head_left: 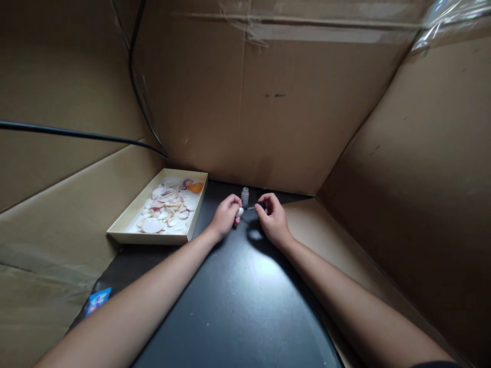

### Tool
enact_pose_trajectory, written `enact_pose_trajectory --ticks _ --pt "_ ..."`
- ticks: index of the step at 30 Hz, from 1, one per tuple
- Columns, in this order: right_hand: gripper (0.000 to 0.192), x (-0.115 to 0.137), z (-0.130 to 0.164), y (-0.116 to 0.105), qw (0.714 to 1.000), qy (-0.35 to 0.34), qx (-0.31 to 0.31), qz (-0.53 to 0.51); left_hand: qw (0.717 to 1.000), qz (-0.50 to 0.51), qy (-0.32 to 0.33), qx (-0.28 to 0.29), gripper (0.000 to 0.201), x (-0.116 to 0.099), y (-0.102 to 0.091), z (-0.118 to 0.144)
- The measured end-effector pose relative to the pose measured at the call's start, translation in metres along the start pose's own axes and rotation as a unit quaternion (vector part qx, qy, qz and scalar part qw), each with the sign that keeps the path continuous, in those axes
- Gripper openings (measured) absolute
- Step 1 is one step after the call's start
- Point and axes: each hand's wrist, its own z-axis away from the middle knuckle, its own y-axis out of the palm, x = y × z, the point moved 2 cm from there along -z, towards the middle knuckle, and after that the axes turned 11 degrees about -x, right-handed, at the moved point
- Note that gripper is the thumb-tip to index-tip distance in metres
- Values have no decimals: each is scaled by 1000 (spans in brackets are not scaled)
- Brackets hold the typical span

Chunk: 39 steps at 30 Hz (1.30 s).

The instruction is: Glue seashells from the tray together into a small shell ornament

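While your left hand (225, 219) pinched a small white piece (240, 211) over the counter (222, 306), the bottle (245, 196) just behind risked toppling from a forward nudge, and a thin stick (249, 208) sat in the narrow grip of your right hand (273, 220).

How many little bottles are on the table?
1. The small clear bottle stands just beyond the gap between the left hand and right hand; others might be hidden.
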Motion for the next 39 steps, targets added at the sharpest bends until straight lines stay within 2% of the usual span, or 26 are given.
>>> enact_pose_trajectory --ticks 23,39 --pt "12 -1 0 0 1000 -1 14 -18 1000 1 -3 -1 3 1 0 0" --pt "14 -3 0 0 1000 0 14 7 1000 7 0 -1 3 1 1 1"
